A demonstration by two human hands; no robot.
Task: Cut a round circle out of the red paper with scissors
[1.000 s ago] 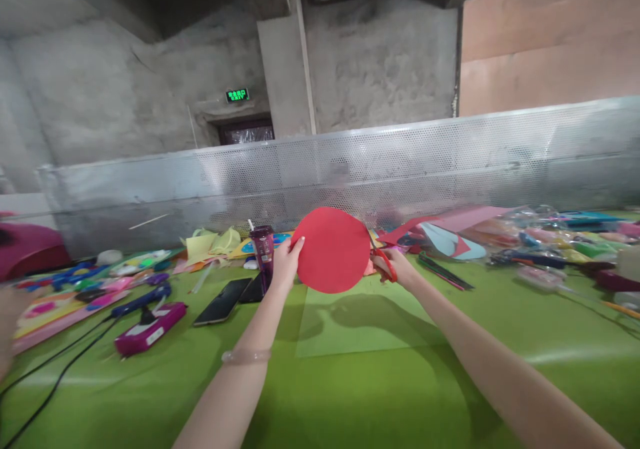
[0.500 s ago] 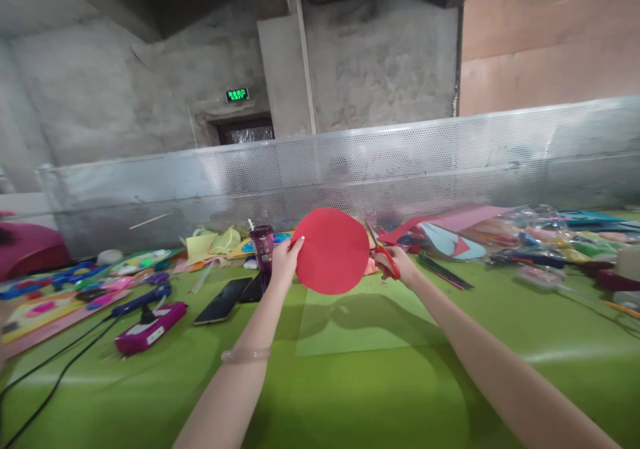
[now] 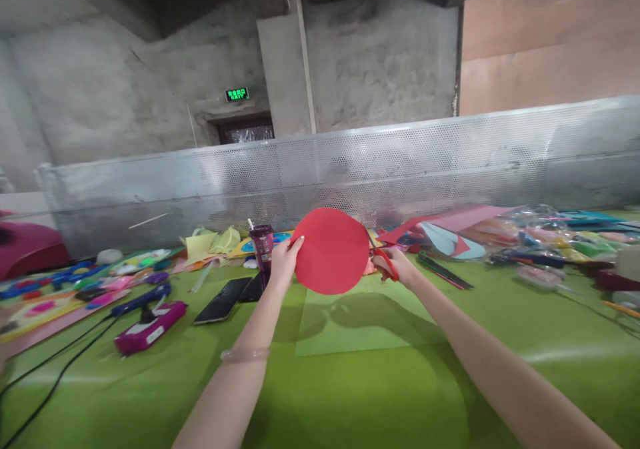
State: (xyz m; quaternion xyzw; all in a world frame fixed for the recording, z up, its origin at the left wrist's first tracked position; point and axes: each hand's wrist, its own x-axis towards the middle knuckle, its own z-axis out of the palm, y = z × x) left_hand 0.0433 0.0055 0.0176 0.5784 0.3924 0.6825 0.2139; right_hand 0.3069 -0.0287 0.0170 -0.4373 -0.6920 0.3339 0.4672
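Note:
A round piece of red paper is held up above the green table, facing me. My left hand pinches its left edge, thumb on the near side and the other fingers behind. At the opposite edge, my right hand grips a pair of scissors with red-orange handles. The dark blades point up and left, against the right rim of the disc. Whether the blades are cutting into the paper cannot be made out. Beneath lies a pale green sheet, shaded by the hands.
Left on the table are a phone, a purple power strip with cords and a dark cup with a straw. Coloured paper scraps and plastic-wrapped supplies lie right. A perforated metal screen stands behind.
The scissors have shifted slightly, their blades now closer to the disc's right edge. My left hand and the red paper stay almost in place.

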